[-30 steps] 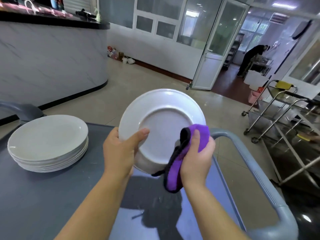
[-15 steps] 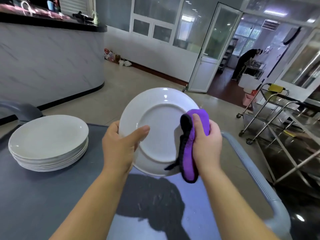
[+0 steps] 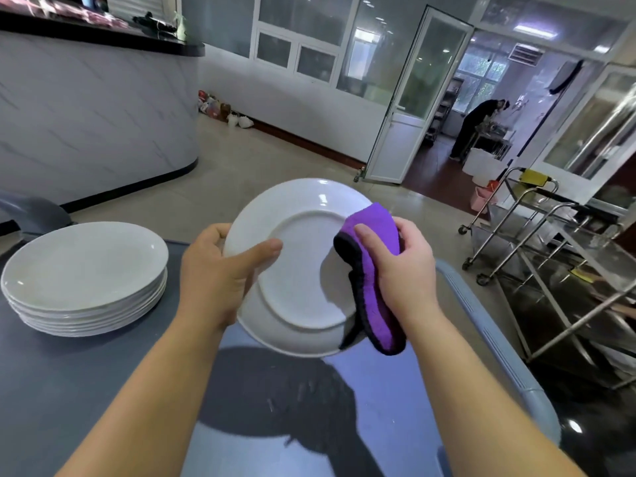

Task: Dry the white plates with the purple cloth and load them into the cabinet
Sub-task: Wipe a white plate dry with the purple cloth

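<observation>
Far left, a stack of white plates (image 3: 84,266) sits on the counter (image 3: 69,390). Left hand (image 3: 220,273): grip curled round the rim of the raised plate (image 3: 303,270), underside facing us. Right hand (image 3: 402,266): grip pinching the purple cloth (image 3: 377,315) over its right edge.

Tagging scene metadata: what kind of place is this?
Probably a commercial kitchen or canteen: a stack of white plates on a service cart, steel trolleys alongside, a serving counter behind.
</observation>
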Demonstrator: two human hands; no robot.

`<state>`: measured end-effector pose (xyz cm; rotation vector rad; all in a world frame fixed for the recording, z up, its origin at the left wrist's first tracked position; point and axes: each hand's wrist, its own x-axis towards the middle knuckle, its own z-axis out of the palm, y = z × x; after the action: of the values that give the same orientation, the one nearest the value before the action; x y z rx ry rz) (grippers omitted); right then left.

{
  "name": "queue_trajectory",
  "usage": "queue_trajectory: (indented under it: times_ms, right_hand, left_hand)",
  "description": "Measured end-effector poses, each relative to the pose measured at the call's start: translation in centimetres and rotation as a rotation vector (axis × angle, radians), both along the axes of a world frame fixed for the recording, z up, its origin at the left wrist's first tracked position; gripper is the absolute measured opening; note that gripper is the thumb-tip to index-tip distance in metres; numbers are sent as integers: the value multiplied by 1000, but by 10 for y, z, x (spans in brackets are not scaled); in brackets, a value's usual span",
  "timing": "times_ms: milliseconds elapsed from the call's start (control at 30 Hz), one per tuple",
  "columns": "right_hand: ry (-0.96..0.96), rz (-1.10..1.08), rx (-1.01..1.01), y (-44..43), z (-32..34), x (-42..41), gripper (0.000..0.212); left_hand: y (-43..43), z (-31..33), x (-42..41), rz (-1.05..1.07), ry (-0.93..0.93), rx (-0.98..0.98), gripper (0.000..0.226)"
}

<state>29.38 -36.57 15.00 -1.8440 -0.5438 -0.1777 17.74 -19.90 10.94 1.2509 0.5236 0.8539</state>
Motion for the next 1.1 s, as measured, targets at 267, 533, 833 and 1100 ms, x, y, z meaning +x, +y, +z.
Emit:
queue_trajectory:
  times_ms: [267,533,833,1100]
  right_hand:
    - [222,-188,410,36,-35,-41,24]
    - [-38,127,-8,14,18,8,21]
    - [242,-141,388,43,-31,-28,29]
    - [39,16,137,26,4,12,27]
  left_hand:
    - [-22,-13,11,65,-199,-332,33]
    - [5,-6,1,-5,-110,-208,54]
    - [-15,-10,15,14,-179,-322,58]
    - [8,-12,12,64,-91,-255,45]
